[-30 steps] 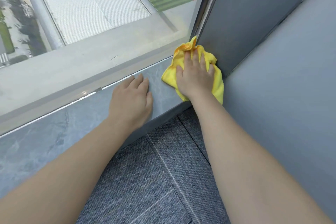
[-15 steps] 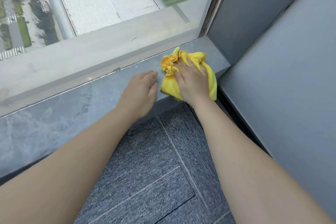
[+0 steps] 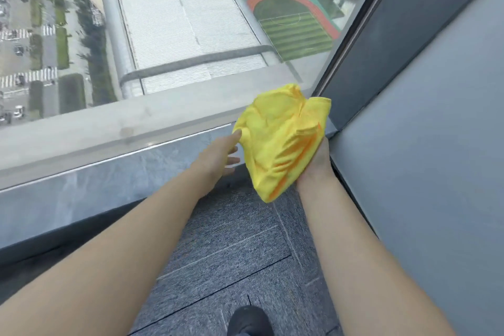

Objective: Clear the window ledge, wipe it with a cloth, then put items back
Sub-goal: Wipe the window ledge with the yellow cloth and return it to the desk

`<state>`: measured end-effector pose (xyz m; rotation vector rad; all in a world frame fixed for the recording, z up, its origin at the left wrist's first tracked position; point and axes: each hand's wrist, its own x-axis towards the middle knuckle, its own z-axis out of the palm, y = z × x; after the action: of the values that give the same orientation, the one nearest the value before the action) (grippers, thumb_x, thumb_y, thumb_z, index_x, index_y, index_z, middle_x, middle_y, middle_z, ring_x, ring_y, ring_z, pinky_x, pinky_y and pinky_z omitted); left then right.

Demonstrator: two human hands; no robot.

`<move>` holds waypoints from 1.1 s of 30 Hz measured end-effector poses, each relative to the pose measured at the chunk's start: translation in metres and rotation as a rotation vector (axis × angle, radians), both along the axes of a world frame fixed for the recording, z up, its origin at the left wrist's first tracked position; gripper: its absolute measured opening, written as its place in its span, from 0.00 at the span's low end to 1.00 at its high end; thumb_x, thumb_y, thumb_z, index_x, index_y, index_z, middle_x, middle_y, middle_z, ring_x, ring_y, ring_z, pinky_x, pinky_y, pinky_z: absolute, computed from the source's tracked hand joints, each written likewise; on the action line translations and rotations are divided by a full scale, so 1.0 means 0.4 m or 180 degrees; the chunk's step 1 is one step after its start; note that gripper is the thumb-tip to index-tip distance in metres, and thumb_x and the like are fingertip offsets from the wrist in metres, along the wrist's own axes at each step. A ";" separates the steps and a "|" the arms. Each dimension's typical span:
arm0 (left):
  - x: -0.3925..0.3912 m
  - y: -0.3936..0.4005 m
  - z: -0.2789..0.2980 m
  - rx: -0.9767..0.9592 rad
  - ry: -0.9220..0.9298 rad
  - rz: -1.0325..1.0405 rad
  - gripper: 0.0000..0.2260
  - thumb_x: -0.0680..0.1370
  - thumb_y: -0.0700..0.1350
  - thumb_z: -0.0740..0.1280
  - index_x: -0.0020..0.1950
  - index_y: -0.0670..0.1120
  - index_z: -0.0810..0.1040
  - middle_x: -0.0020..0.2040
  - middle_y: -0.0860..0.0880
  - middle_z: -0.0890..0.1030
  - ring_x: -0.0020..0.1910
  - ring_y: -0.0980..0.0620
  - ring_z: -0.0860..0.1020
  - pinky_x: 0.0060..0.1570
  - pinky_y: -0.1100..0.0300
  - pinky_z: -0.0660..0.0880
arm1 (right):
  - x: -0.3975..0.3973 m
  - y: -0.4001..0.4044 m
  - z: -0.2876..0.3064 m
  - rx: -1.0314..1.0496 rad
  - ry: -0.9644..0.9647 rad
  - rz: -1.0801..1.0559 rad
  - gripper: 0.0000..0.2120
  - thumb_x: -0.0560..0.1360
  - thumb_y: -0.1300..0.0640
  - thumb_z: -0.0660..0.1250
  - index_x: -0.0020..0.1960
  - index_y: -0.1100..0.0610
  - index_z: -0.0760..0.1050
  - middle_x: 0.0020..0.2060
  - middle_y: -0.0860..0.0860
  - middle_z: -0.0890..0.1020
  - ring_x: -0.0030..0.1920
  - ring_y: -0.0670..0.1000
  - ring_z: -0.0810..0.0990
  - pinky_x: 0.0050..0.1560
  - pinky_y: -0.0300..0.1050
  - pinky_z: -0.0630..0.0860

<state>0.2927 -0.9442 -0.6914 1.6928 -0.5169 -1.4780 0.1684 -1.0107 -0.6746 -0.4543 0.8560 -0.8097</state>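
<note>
Yellow cloth [image 3: 281, 142] bunched up, right of frame centre, lifted off the window ledge [image 3: 114, 180]; lower tip hangs down over the carpet. Orange tint in the folds. Right hand [image 3: 317, 161] grips the cloth from below and from its right side, fingers closed into the fabric, mostly hidden by it. Left hand [image 3: 222, 154] just left of the cloth, fingers open and spread, top finger touching the cloth's left edge; it isn't holding anything. Slight motion blur on both hands.

Ledge is grey marbled stone, runs from the left edge of the frame up to the corner at centre right, bare on the part visible. Window glass [image 3: 163, 35] above it fills the upper left and centre; outside, seen from high up, a big pale roof, a car park at far left, a sports field with red track at upper right. Dark window frame [image 3: 354, 43] slants from the upper right down to the corner behind the cloth. Grey wall panel [image 3: 436, 144] fills the right side. Grey carpet tiles [image 3: 231, 254] below the ledge, between the forearms. Black shoe tip [image 3: 249, 320] at bottom centre.
</note>
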 end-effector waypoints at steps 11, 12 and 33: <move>0.118 0.192 0.821 -0.0223 0.0508 0.1790 0.06 0.78 0.44 0.57 0.47 0.44 0.72 0.44 0.46 0.76 0.41 0.49 0.75 0.36 0.55 0.73 | 0.130 0.101 0.778 0.0225 0.0070 0.1291 0.24 0.78 0.47 0.49 0.44 0.56 0.81 0.40 0.55 0.85 0.43 0.54 0.83 0.48 0.47 0.79; 0.129 0.216 0.882 -0.0276 0.0399 0.1904 0.06 0.78 0.45 0.56 0.47 0.45 0.71 0.45 0.46 0.76 0.41 0.49 0.75 0.36 0.55 0.73 | 0.142 0.110 0.838 0.0223 0.0105 0.1471 0.27 0.78 0.44 0.48 0.45 0.56 0.82 0.40 0.54 0.86 0.42 0.54 0.85 0.47 0.48 0.80; -0.067 1.460 1.446 -0.0356 -0.1465 0.4876 0.13 0.76 0.42 0.62 0.60 0.43 0.70 0.52 0.44 0.74 0.49 0.46 0.74 0.49 0.53 0.72 | 0.316 1.203 1.374 -0.2161 0.0268 0.4511 0.05 0.69 0.66 0.69 0.44 0.60 0.77 0.42 0.57 0.81 0.51 0.60 0.80 0.59 0.61 0.76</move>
<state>0.2657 -0.3601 -0.1129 1.5916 0.4613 0.0445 0.2946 -0.5296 -0.1250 -1.4659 0.1367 0.2934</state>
